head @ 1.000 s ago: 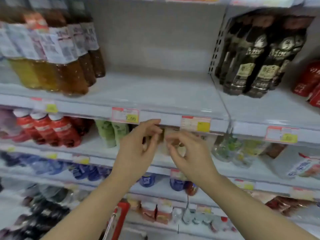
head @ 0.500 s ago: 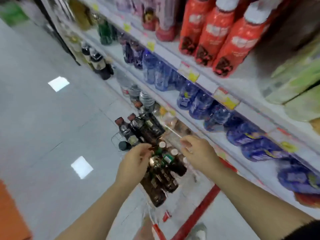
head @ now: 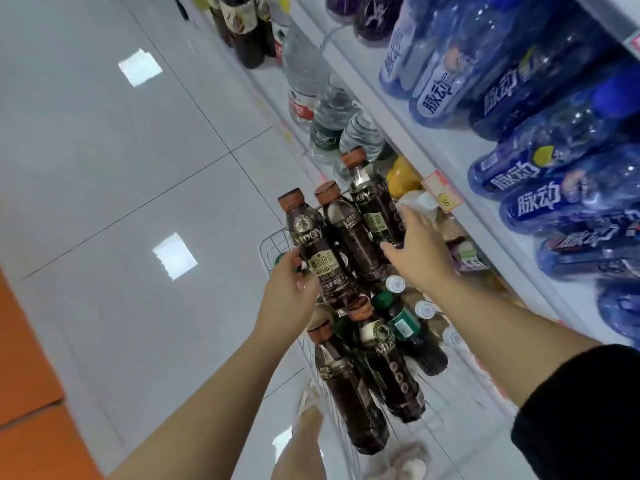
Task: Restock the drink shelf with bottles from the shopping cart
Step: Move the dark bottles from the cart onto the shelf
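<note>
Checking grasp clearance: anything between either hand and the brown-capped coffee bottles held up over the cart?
Nothing visible. The left hand grips the leftmost coffee bottle, and the right hand lies against the rightmost coffee bottle; whether it grips is unclear. The middle bottle stands between them. The target shelf spot is out of view.
</note>
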Demonstrator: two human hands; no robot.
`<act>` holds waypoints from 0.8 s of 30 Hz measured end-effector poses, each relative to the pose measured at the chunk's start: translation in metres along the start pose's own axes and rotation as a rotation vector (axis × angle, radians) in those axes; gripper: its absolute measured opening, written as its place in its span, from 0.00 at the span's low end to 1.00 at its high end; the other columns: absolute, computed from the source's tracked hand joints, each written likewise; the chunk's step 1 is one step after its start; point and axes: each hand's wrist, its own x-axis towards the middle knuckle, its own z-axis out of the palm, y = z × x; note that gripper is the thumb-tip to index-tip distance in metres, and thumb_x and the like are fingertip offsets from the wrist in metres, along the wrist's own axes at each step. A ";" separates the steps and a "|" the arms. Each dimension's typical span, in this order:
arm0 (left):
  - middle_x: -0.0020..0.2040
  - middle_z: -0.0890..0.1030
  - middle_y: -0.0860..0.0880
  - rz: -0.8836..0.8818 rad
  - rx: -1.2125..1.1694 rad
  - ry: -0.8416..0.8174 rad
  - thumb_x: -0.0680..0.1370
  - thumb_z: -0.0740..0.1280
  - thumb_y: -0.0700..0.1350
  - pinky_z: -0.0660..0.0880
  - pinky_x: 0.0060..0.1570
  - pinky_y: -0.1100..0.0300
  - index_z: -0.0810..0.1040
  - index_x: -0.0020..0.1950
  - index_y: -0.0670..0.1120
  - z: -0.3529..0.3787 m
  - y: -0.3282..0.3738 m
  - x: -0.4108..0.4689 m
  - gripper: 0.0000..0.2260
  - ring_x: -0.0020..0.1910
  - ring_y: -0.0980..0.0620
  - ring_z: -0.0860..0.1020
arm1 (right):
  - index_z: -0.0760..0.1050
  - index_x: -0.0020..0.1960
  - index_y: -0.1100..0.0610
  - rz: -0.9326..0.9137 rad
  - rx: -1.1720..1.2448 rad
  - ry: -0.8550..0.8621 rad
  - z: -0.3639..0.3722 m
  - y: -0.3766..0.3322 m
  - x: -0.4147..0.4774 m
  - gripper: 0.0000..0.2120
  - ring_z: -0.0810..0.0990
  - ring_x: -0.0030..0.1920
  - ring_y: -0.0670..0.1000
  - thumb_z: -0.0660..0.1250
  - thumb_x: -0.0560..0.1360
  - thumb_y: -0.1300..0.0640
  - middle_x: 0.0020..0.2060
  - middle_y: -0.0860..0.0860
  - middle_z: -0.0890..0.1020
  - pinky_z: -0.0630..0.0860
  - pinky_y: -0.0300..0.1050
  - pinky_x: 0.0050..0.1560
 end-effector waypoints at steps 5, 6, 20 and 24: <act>0.59 0.77 0.52 -0.118 -0.289 -0.017 0.76 0.67 0.44 0.75 0.52 0.56 0.52 0.75 0.51 0.022 -0.004 0.027 0.33 0.47 0.60 0.78 | 0.59 0.73 0.54 0.074 -0.152 0.108 0.018 -0.003 0.017 0.40 0.63 0.69 0.57 0.67 0.69 0.37 0.69 0.53 0.68 0.64 0.54 0.64; 0.55 0.78 0.53 -0.132 -0.321 -0.012 0.76 0.68 0.44 0.76 0.49 0.58 0.52 0.74 0.51 0.026 -0.005 0.030 0.33 0.46 0.60 0.78 | 0.59 0.73 0.53 0.090 -0.154 0.120 0.020 -0.003 0.020 0.40 0.63 0.69 0.57 0.67 0.68 0.36 0.68 0.53 0.69 0.65 0.55 0.63; 0.50 0.82 0.48 -0.239 -0.539 -0.002 0.74 0.69 0.47 0.80 0.46 0.50 0.68 0.64 0.53 0.018 0.025 -0.023 0.21 0.43 0.49 0.83 | 0.67 0.69 0.52 0.147 0.221 0.020 -0.023 0.021 -0.031 0.28 0.74 0.62 0.59 0.70 0.72 0.49 0.62 0.54 0.76 0.71 0.52 0.60; 0.54 0.80 0.48 -0.170 -0.504 -0.061 0.73 0.70 0.51 0.79 0.50 0.49 0.67 0.68 0.51 0.019 0.058 -0.071 0.25 0.46 0.49 0.83 | 0.73 0.61 0.56 0.200 0.518 -0.017 -0.065 0.032 -0.085 0.20 0.79 0.51 0.55 0.71 0.71 0.52 0.50 0.52 0.81 0.75 0.48 0.51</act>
